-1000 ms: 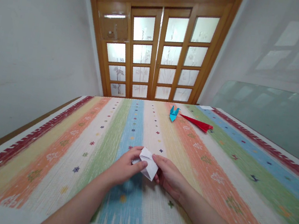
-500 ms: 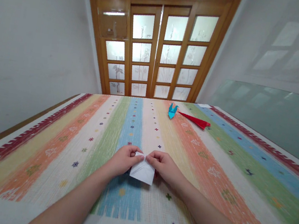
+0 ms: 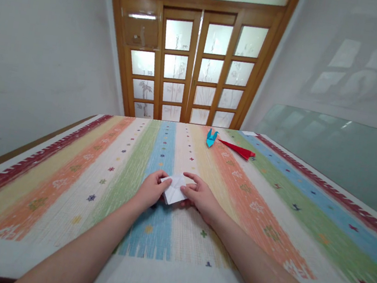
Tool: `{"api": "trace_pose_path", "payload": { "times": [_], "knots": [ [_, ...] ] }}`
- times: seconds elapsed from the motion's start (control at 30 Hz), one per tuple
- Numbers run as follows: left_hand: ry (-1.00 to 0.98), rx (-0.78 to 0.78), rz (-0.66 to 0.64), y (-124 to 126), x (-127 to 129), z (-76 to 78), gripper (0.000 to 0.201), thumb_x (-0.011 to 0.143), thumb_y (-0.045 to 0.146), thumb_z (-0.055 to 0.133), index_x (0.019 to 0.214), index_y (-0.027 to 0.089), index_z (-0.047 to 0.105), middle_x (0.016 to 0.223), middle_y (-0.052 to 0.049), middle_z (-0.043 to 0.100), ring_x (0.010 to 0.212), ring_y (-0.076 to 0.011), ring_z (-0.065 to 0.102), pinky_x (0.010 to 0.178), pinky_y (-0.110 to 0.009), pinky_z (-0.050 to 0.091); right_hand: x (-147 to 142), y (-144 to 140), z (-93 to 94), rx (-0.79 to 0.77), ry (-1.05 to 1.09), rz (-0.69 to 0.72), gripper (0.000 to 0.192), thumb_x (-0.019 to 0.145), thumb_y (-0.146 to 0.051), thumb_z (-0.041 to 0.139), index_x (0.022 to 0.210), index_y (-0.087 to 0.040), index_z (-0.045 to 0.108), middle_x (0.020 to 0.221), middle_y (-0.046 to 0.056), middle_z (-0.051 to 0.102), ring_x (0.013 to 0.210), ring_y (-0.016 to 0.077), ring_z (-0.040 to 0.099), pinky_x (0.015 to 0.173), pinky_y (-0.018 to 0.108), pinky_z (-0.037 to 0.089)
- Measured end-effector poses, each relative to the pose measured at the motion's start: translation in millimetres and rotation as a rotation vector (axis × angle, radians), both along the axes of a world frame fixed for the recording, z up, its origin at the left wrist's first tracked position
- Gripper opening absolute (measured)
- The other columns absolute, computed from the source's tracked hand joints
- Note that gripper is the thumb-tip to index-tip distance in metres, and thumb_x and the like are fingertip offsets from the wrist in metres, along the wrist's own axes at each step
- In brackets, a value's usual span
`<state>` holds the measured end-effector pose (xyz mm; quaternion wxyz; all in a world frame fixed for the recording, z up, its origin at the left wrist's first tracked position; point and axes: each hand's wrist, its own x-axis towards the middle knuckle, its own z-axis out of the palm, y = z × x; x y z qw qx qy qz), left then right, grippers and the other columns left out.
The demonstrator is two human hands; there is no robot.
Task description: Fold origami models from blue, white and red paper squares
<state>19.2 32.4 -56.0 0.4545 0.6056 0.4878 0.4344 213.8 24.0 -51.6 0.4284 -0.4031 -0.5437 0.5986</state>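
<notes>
Through the head camera I have the folded white paper (image 3: 174, 190) between the two hands, above the striped tablecloth (image 3: 153, 238); I cannot tell whether its underside touches the cloth. I take that paper as my landmark.

At its left edge, the left hand (image 3: 153, 187) is closed on it, the thumb lying flat on top and the other fingers curled behind and under. At its right edge, the right hand (image 3: 202, 199) has hold too: I see the thumb pressing on the upper face, the index finger reaching along the far corner, set apart from the thumb, and fingertips showing beneath. How hard either hand pinches, I cannot tell. Creases run across the top face, and one corner points toward the wearer.

Beyond the paper and a little to its right, well apart from it, I see a blue paper bird (image 3: 211, 139). Just beside the bird, farther right of the paper, lies a long red folded paper (image 3: 238, 150). Straight beyond the paper, past the table's far edge, stands a wooden door (image 3: 195, 57) with frosted panes.
</notes>
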Motion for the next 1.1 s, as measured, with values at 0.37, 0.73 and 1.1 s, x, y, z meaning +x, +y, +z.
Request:
{"api": "trace_pose_path", "payload": {
  "times": [0.37, 0.73, 1.1],
  "knots": [
    [0.412, 0.233, 0.095, -3, 2, -0.6, 0.023, 0.095, 0.035, 0.052, 0.105, 0.02, 0.065, 0.08, -0.003, 0.068, 0.071, -0.0182, 0.063, 0.067, -0.027, 0.045, -2, 12, -10.5, 0.162, -0.147, -0.083, 0.049, 0.09, -0.029, 0.054, 0.139, -0.026, 0.046, 0.085, -0.003, 0.056, 0.047, 0.0099, 0.055, 0.038, 0.023, 0.049],
    [0.8, 0.453, 0.159, -14, 13, -7.7, 0.034, 0.089, 0.016, 0.055, 0.123, 0.015, 0.059, 0.12, -0.014, 0.065, 0.118, -0.0286, 0.054, 0.104, -0.041, 0.038, -10, 7, -17.4, 0.464, -0.466, -0.262, 0.038, 0.085, -0.012, 0.055, 0.122, -0.02, 0.064, 0.117, 0.009, 0.069, 0.097, 0.0204, 0.067, 0.09, 0.036, 0.053],
    [0.862, 0.475, 0.085, -13, 11, -1.1, 0.018, 0.086, 0.012, 0.056, 0.099, 0.018, 0.066, 0.102, -0.009, 0.069, 0.104, -0.026, 0.06, 0.094, -0.039, 0.045, 0, 7, -8.6, 0.65, -0.766, -0.202, 0.017, 0.08, -0.01, 0.062, 0.094, -0.017, 0.07, 0.095, 0.008, 0.07, 0.092, 0.0214, 0.062, 0.087, 0.034, 0.046]
  ]
}}
